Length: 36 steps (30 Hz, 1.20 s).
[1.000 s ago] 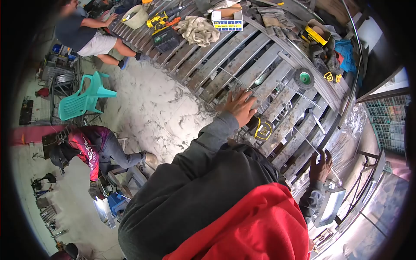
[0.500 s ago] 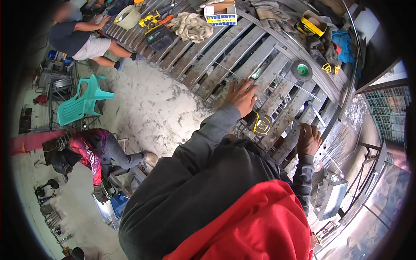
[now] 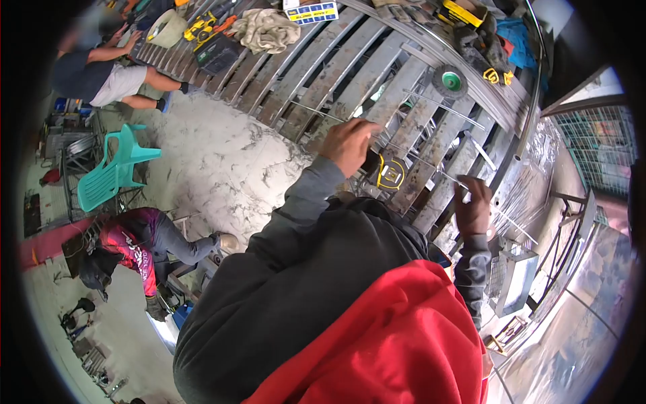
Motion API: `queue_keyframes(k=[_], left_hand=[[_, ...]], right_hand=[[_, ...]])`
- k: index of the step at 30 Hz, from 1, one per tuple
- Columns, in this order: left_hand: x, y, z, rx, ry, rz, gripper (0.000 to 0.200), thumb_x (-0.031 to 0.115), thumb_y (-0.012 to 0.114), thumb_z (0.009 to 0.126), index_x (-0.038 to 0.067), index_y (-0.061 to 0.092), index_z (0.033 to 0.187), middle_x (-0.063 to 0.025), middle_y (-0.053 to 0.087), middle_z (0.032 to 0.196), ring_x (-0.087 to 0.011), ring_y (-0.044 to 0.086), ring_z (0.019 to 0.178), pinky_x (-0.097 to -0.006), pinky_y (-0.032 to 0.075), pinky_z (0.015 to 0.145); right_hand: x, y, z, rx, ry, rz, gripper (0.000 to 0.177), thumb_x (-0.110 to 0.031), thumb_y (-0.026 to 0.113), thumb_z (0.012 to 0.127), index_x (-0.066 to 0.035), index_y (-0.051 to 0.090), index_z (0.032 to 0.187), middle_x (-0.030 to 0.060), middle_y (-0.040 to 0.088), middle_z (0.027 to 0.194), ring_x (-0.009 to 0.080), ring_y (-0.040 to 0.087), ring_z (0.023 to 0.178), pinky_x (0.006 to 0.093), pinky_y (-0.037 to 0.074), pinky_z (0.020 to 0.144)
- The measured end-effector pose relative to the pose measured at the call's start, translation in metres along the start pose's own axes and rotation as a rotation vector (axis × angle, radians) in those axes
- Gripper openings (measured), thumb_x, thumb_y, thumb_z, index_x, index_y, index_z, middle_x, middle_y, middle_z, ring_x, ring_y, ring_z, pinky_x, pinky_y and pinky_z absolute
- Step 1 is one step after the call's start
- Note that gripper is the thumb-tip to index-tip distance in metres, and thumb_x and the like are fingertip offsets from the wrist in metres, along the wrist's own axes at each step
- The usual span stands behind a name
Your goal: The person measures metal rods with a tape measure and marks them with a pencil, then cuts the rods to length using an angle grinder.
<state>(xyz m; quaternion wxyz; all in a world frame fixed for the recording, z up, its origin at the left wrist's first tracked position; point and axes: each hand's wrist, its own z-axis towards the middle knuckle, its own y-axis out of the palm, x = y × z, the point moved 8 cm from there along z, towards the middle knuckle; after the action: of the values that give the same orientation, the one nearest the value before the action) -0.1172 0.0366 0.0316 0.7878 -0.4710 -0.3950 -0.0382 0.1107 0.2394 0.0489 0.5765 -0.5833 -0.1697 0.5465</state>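
A long thin metal rod point(image 3: 422, 160) runs across in front of me, above the slatted metal bench point(image 3: 353, 87). My left hand point(image 3: 348, 145) has its fingers drawn together around the rod, though the grip is partly hidden. Farther along it, my right hand point(image 3: 473, 205) is closed on the same rod with curled fingers, and the rod's end sticks out beyond. A yellow and black tape measure point(image 3: 390, 173) lies on the slats between my hands, nearer the left one. Another thin rod point(image 3: 447, 108) and a flat metal strip point(image 3: 480, 149) rest on the bench.
A disc with a green centre point(image 3: 449, 82) lies near the bench's far edge. Beyond are a rag point(image 3: 266, 30), a yellow drill point(image 3: 200, 27), a box point(image 3: 311, 12) and gloves. Left, a green chair point(image 3: 118, 165), one person point(image 3: 101, 74) and another bent over work point(image 3: 138, 246).
My left hand's spread fingers have closed in on the rod. My right hand has drawn slightly away from the bench. The whole view has shifted, moving the bench items left and up.
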Motion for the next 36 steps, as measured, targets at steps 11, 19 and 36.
queue_keyframes(k=[11, 19, 36], left_hand=[[-0.008, 0.027, -0.058, -0.261, -0.476, -0.469, 0.049, 0.04, 0.06, 0.103, 0.0, 0.055, 0.132, -0.0176, 0.07, 0.108, -0.0199, 0.068, 0.093, -0.0342, 0.054, 0.081], [-0.002, 0.026, -0.056, -0.191, -0.337, -0.309, 0.055, 0.046, 0.069, 0.096, 0.0, 0.057, 0.124, -0.0209, 0.068, 0.108, -0.0343, 0.069, 0.097, -0.04, 0.053, 0.084], [0.049, 0.017, -0.072, -0.6, -0.336, -1.206, 0.069, -0.001, 0.068, 0.095, 0.006, 0.037, 0.156, -0.0082, 0.052, 0.143, -0.0162, 0.054, 0.128, -0.0301, 0.047, 0.106]], right_hand=[[-0.117, 0.088, 0.005, -0.323, -0.148, 0.156, 0.09, -0.025, 0.083, 0.072, -0.011, 0.042, 0.151, 0.0103, 0.047, 0.15, 0.0347, 0.045, 0.134, 0.0463, 0.039, 0.115], [-0.115, 0.069, 0.003, -0.31, -0.113, 0.538, 0.073, -0.013, 0.076, 0.081, -0.009, 0.046, 0.147, 0.0125, 0.054, 0.142, 0.0363, 0.052, 0.125, 0.0447, 0.044, 0.107], [-0.129, 0.073, -0.012, -0.563, 0.354, 1.181, 0.059, -0.027, 0.079, 0.09, -0.002, 0.046, 0.132, 0.012, 0.061, 0.12, 0.0184, 0.058, 0.116, 0.0329, 0.046, 0.1]])
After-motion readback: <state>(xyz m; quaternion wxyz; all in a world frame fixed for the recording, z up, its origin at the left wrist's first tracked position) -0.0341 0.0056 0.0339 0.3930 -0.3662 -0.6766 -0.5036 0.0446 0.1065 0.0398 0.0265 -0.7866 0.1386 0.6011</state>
